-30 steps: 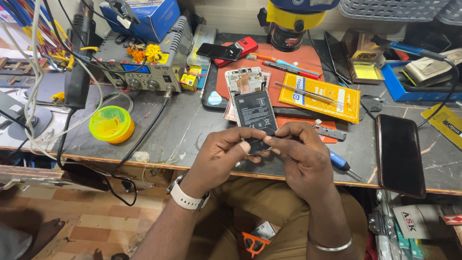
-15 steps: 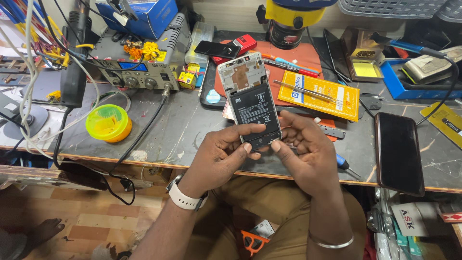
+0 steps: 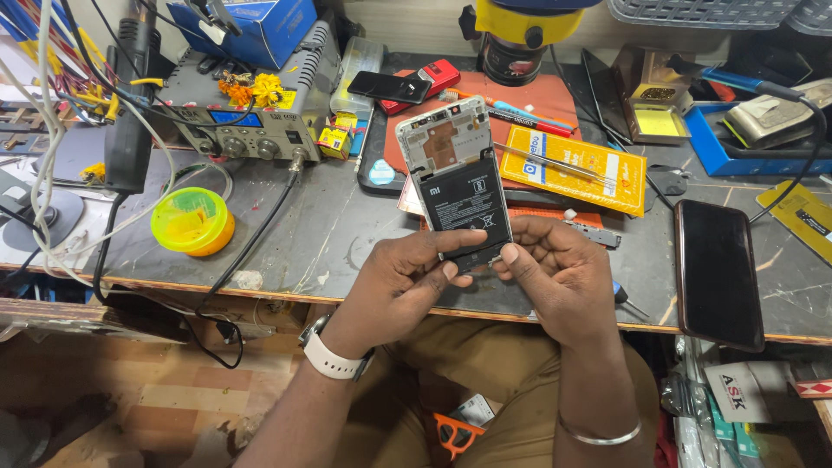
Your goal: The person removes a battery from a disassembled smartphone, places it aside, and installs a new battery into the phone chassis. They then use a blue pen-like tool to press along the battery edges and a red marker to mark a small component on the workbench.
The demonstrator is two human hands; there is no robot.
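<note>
Above the near edge of the surface [image 3: 286,251], head view: left hand [image 3: 403,282] and right hand [image 3: 559,277] pinch the lower end of an opened phone [image 3: 458,186], battery upward. Best kept level, with thumbs bearing on the frame rather than the battery.

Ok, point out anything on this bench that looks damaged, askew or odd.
The opened phone, held at its lower end by the left hand and right hand, has no back cover: its black battery and circuit board show. A dark phone overhangs the worktop edge. The worktop is scratched.
</note>
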